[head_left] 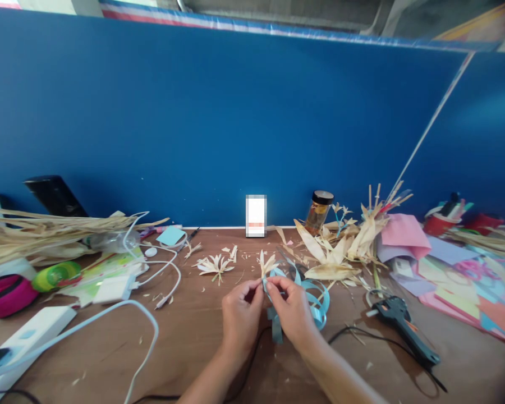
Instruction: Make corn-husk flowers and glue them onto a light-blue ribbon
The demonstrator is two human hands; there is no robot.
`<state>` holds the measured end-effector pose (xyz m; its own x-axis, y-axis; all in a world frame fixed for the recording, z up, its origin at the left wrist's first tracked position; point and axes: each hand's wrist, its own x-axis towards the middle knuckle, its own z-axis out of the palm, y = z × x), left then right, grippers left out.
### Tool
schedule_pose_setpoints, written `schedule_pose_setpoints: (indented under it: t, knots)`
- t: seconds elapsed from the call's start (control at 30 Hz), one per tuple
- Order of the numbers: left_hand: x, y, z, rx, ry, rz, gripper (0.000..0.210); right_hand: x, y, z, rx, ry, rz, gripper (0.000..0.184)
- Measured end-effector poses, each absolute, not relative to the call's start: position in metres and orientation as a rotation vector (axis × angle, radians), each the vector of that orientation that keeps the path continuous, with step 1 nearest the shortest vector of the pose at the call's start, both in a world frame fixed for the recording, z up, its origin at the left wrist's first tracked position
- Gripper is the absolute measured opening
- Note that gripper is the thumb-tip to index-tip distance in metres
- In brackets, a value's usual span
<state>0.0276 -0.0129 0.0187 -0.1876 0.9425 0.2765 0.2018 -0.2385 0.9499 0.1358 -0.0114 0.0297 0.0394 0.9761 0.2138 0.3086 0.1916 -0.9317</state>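
Between my hands, a small flower of pale dried husk [266,262] points upward, its petals fanned out. My left hand [242,314] pinches its base from the left with thumb and finger. From the right, my right hand [292,308] pinches the same base, where a bit of light-blue ribbon shows. Loops of light-blue ribbon [325,300] curl out beside and behind my right hand, and a ribbon end [276,331] hangs below. Another spread husk flower [215,266] lies on the table, left of my hands. Scissors behind the ribbon are partly hidden.
Dried husks [334,255] and a lidded jar [320,210] stand behind on the right. A glue gun [404,328] with its black cord lies at right, near coloured paper [450,280]. White cables [151,320] and a power strip [29,348] occupy the left. A blue panel [235,112] closes the back.
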Motion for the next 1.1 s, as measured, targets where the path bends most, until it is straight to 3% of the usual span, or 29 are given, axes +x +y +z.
schedule_pose_setpoints:
  t: [0.5, 0.77, 1.1]
  knots:
    - [0.029, -0.007, 0.0128, 1.088, 1.292, 1.487, 0.021, 0.1378, -0.0061, 0.0275, -1.333, -1.238, 0.965, 0.02]
    - [0.032, -0.0119, 0.0164, 1.288, 1.428, 1.493, 0.015, 0.1344, -0.0085, 0.0282, -1.254, -1.096, 1.132, 0.021]
    - [0.0303, -0.0143, 0.0169, 1.48, 1.357, 1.522, 0.016, 0.1369, -0.0108, 0.0282, -1.252, -1.299, 0.971, 0.025]
